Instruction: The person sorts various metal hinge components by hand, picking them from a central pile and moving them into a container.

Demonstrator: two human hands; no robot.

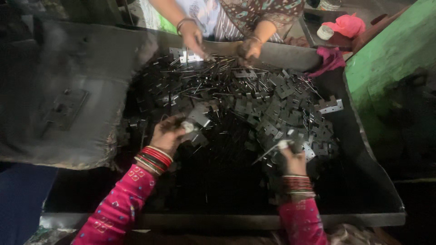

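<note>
A big dark metal tray holds a heap of small flat metal hinge plates and thin metal pins. My left hand, with red bangles on a pink sleeve, is closed around a small hinge plate at the heap's near left edge. My right hand, also bangled, pinches a thin metal pin that points left and down, over the plates at the near right.
Across the tray another person's two hands work in the far pile. A dark worn cloth with a hinge on it lies to the left. A green wall stands right, pink cloth behind.
</note>
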